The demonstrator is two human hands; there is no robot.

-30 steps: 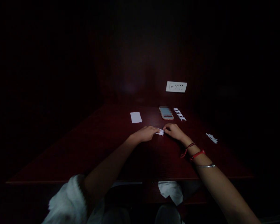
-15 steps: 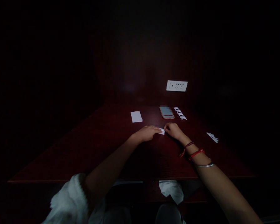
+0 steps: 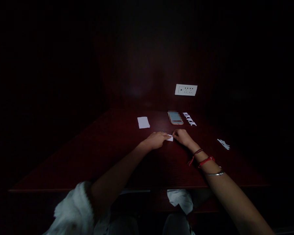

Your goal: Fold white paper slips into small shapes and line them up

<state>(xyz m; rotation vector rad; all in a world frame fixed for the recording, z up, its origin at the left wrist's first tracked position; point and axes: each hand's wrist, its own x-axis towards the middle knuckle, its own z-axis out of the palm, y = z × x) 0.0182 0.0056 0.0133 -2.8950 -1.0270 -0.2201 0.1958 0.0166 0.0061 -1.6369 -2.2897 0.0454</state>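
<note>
A small piece of white paper [image 3: 170,138] lies on the dark red table between my two hands. My left hand [image 3: 158,139] holds it down from the left, the fingers together and their tips over its left part. At the paper's right corner, the thumb and fingers of my right hand [image 3: 183,137] are pinched together on its edge. Its grip is too small and dim to make out in detail. Part of the paper is hidden under my left fingers.
A stack of white paper [image 3: 143,122] lies at the back left. Farther right are a phone [image 3: 175,118] and a row of folded paper pieces [image 3: 189,119]. Narrow paper strips [image 3: 223,144] lie at the right. A socket panel [image 3: 186,90] is on the wall.
My left hand has shifted very slightly to the right over the paper. The right hand stays nearly still at the paper's corner.
</note>
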